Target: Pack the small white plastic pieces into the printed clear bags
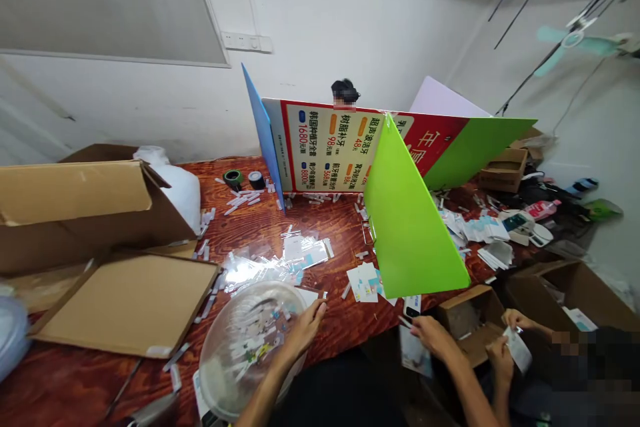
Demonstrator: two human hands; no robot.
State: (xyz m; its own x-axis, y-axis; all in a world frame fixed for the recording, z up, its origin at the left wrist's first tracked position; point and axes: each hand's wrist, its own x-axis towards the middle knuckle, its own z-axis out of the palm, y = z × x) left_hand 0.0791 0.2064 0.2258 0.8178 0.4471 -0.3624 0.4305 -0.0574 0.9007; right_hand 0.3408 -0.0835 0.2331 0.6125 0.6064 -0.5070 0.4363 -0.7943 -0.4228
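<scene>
My left hand [309, 325] is closed in a pinch over the table's front edge, beside a clear round plastic tub [215, 340]. A tiny white bit shows at its fingertips, too small to name. Small mixed pieces in white, green and yellow lie in the tub. My right hand [434, 339] is closed on a small white strip [405, 322], just in front of a dark phone-like object [412, 311]. Below that strip is a clear packet with a white and blue card [416, 351]; whether my fingers touch it I cannot tell.
Green divider boards [415, 227] stand on the red-brown table [335, 227]. Cards [367, 282], clear sleeves [265, 270] and white strips lie scattered. Cardboard boxes [75, 213] stand left and right. At right, another person's hands [501, 358] hold a white packet [519, 349].
</scene>
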